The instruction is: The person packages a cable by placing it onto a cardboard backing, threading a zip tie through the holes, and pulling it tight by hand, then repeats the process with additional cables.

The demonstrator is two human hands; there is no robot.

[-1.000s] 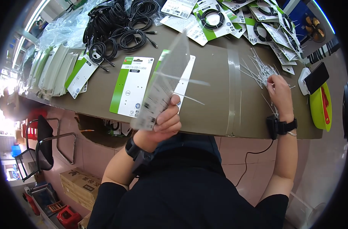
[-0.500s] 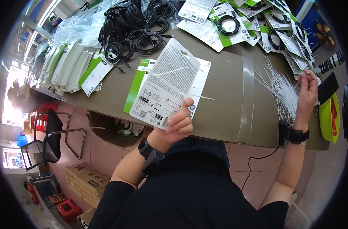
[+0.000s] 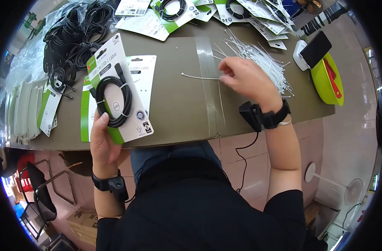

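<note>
My left hand (image 3: 104, 144) grips a white-and-green cable card (image 3: 134, 123) by its lower left edge, the thumb on its front. Fastened to the card's front is a coiled black cable (image 3: 128, 98), with white ties around the coil. Behind it, another white-and-green card (image 3: 147, 79) lies on the table. To the right, my right hand (image 3: 247, 79) is closed in a pinch on a thin white cable tie (image 3: 199, 77), whose free end points left toward the card. The heap of white cable ties (image 3: 264, 58) spreads just beyond that hand.
Bundled black cables (image 3: 67, 42) and a row of stacked cards (image 3: 28, 108) occupy the table's left. Finished-looking cards with coils (image 3: 258, 16) pile up at the back. At right stand a phone on a white stand (image 3: 314, 49) and a lime-green bowl (image 3: 320, 85).
The card in my left hand has flipped from its printed back to its front with the coil. My right hand has come leftward from the tie heap, holding a tie. The view has shifted.
</note>
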